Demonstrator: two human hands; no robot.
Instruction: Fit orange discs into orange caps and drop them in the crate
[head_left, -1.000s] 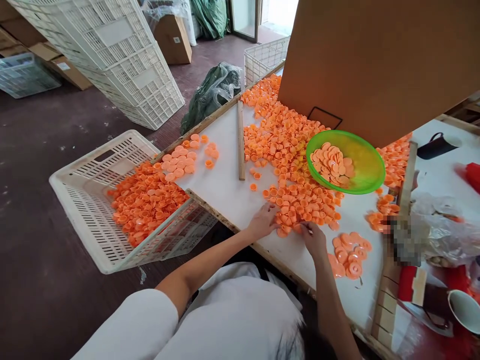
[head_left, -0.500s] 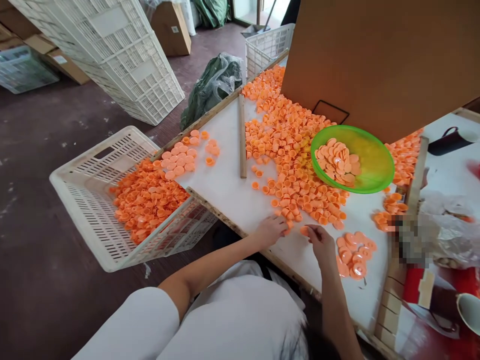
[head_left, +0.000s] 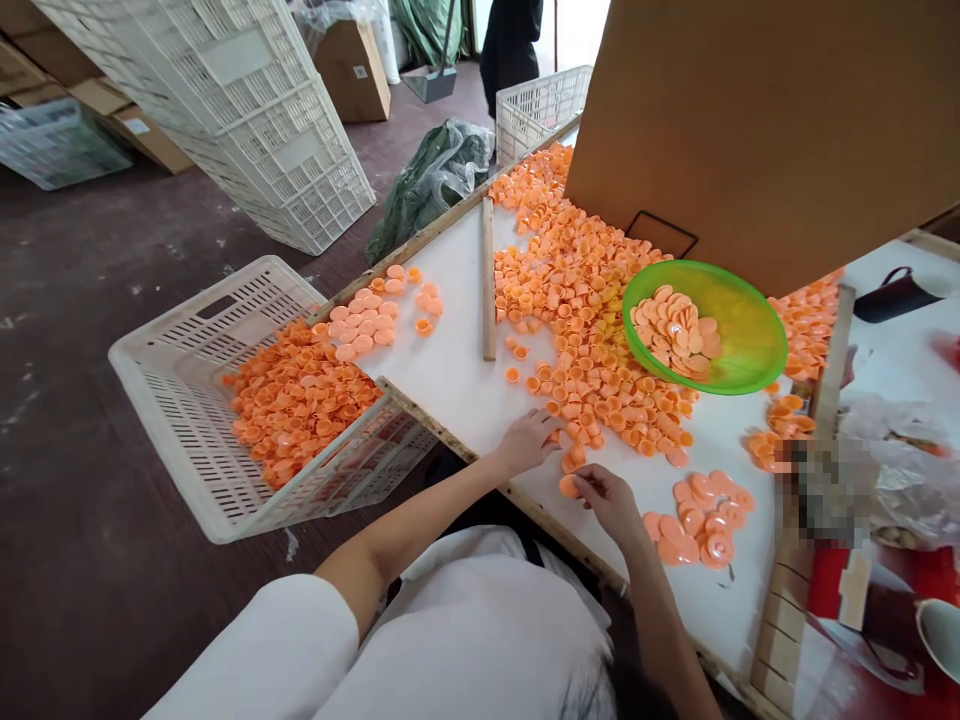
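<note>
My left hand (head_left: 531, 442) reaches to the near edge of a large pile of small orange cups (head_left: 585, 310), its fingers stretched out and touching a cup there. Between the thumb and fingers of my right hand (head_left: 611, 500) is a round orange cap (head_left: 570, 487), held just above the white tabletop (head_left: 457, 400). Right beside the left fingertips, more cups lie loose. To the right of my right hand lies a group of flat orange discs (head_left: 701, 515). A green bowl (head_left: 750, 365) with orange discs in it rests on the pile.
At left, a white crate (head_left: 161, 410) full of orange pieces stands against the table. A wooden strip (head_left: 488, 280) divides the tabletop. Behind the bowl rises a large brown board (head_left: 750, 130). Stacked crates (head_left: 285, 130) stand on the floor; a person in dark clothes (head_left: 514, 45) is farther back.
My right hand has moved left and slightly toward me with the cap. My left hand has shifted a little left and away, its fingers now more stretched out. A dark-clothed person has come into view.
</note>
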